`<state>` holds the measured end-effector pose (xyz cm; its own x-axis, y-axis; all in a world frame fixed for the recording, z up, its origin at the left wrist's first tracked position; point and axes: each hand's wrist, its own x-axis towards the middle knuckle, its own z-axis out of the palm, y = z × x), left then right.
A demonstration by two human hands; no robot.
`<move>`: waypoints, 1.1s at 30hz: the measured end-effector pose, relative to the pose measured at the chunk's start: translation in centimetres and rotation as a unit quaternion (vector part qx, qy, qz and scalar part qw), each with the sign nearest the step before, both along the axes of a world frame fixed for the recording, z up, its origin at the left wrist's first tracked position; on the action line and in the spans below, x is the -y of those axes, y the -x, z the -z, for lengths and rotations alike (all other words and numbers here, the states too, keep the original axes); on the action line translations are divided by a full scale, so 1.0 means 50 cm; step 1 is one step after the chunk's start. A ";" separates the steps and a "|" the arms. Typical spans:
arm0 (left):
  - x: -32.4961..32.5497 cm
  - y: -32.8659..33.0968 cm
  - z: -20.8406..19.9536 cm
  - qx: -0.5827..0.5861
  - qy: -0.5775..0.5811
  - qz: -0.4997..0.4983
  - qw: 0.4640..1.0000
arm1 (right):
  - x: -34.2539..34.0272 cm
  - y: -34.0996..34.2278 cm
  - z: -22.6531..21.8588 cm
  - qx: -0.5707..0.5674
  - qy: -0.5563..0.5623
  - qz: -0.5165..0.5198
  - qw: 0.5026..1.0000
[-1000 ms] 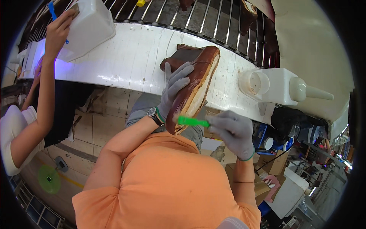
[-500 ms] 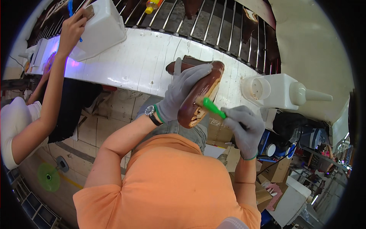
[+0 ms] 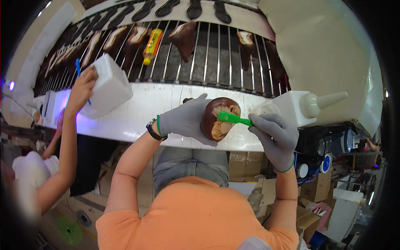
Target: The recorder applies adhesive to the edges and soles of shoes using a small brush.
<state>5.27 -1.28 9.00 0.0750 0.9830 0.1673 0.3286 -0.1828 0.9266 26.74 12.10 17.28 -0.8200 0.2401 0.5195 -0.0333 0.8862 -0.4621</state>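
A brown leather boot upper (image 3: 207, 117) is tilted so its tan underside, with folded-in leather edges, shows. My left hand (image 3: 181, 121), in a grey glove, wraps round its left side and holds it above the white bench (image 3: 171, 96). In my gloved right hand (image 3: 277, 137) is a green-handled brush (image 3: 233, 118), pinched between thumb and fingers. Its pale bristles touch the underside near the rim. Most of the boot's shaft is hidden behind my left hand.
Beyond the bench, a bar rack (image 3: 200, 62) carries several brown uppers and a yellow-red bottle (image 3: 153, 46). Black soles (image 3: 194, 9) line the far shelf. A white nozzled container (image 3: 293, 107) stands right. At left, a co-worker's hand (image 3: 83, 89) holds a blue-handled tool by a white jug (image 3: 110, 85).
My left hand has turned the boot, its toe end now facing me more. The brush has moved with the underside, staying against it. My view has tilted up, showing more of the rack.
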 end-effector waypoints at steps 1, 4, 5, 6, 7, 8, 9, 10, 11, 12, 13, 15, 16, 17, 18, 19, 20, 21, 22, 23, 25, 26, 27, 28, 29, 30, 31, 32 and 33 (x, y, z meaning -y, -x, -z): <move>-0.011 0.018 -0.006 0.023 0.035 0.033 0.999 | -0.014 0.011 -0.004 -0.019 -0.012 -0.004 1.000; -0.065 0.057 -0.016 0.016 0.123 0.094 0.988 | -0.055 0.035 -0.024 -0.027 -0.083 -0.002 0.996; -0.076 0.065 -0.018 0.004 0.129 0.110 0.986 | -0.067 0.038 -0.030 -0.018 -0.100 0.000 0.995; -0.087 0.070 -0.019 0.006 0.113 0.116 0.987 | -0.074 0.035 -0.036 0.003 -0.103 -0.003 0.995; -0.096 0.072 -0.019 0.010 0.097 0.123 0.988 | -0.081 0.031 -0.042 0.026 -0.104 -0.006 0.994; -0.102 0.073 -0.019 0.009 0.102 0.126 0.987 | -0.086 0.028 -0.045 0.050 -0.107 -0.004 0.993; -0.107 0.074 -0.020 0.010 0.111 0.124 0.986 | -0.089 0.025 -0.046 0.045 -0.071 -0.011 0.996; -0.108 0.074 -0.022 0.012 0.100 0.118 0.988 | -0.090 0.023 -0.047 0.040 -0.038 -0.014 0.998; -0.109 0.074 -0.023 0.006 0.108 0.108 0.988 | -0.091 0.020 -0.047 0.036 -0.005 -0.023 0.999; -0.108 0.074 -0.025 0.000 0.116 0.096 0.989 | -0.091 0.020 -0.047 0.025 0.023 0.018 0.999; -0.107 0.075 -0.026 0.010 0.112 0.096 0.989 | -0.092 0.020 -0.047 0.015 0.049 0.051 0.997; -0.105 0.075 -0.025 0.035 0.102 0.095 0.990 | -0.092 0.025 -0.047 0.009 0.086 0.091 0.992; -0.105 0.076 -0.023 0.031 0.113 0.094 0.989 | -0.091 0.029 -0.048 0.022 0.074 0.078 0.994; -0.107 0.078 -0.020 0.026 0.119 0.094 0.988 | -0.091 0.034 -0.049 0.031 0.069 0.072 0.995; -0.109 0.081 -0.016 0.026 0.115 0.100 0.988 | -0.090 0.038 -0.052 0.042 0.063 0.060 0.995; -0.111 0.086 -0.011 0.032 0.146 0.101 0.984 | -0.091 0.042 -0.055 0.045 0.026 0.050 0.997; -0.114 0.092 -0.006 0.045 0.167 0.106 0.979 | -0.093 0.047 -0.059 0.050 -0.011 0.035 0.998; -0.117 0.099 -0.001 0.057 0.187 0.111 0.974 | -0.096 0.052 -0.062 0.058 -0.045 0.022 0.997; -0.123 0.107 0.004 0.075 0.191 0.122 0.971 | -0.100 0.058 -0.065 0.064 -0.081 -0.001 0.995; -0.129 0.114 0.009 0.094 0.194 0.132 0.967 | -0.104 0.065 -0.067 0.073 -0.113 -0.021 0.991; -0.143 0.132 0.017 0.105 0.167 0.164 0.967 | -0.121 0.076 -0.074 0.102 -0.127 -0.058 0.985; -0.150 0.141 0.019 0.111 0.161 0.174 0.965 | -0.135 0.081 -0.081 0.122 -0.109 -0.075 0.984; -0.155 0.148 0.022 0.116 0.154 0.185 0.964 | -0.148 0.087 -0.086 0.142 -0.091 -0.090 0.981; -0.160 0.154 0.025 0.123 0.136 0.200 0.962 | -0.159 0.097 -0.088 0.114 -0.042 -0.065 0.990; -0.165 0.159 0.029 0.153 0.151 0.198 0.956 | -0.169 0.110 -0.087 0.085 0.007 -0.038 0.996; -0.169 0.163 0.033 0.155 0.159 0.198 0.955 | -0.177 0.120 -0.086 0.056 0.057 -0.011 0.997; -0.172 0.167 0.036 0.156 0.157 0.201 0.954 | -0.183 0.130 -0.084 0.064 0.050 -0.004 0.997; -0.174 0.169 0.040 0.158 0.149 0.203 0.955 | -0.187 0.139 -0.079 0.071 0.044 0.003 0.997; -0.175 0.172 0.044 0.163 0.147 0.197 0.955 | -0.188 0.145 -0.074 0.078 0.038 0.009 0.996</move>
<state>-3.32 7.47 6.81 0.4398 0.8974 -0.0345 -0.0269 0.0516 0.9983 19.49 21.48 21.00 -0.8848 0.2889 0.3657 0.0592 0.8480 -0.5267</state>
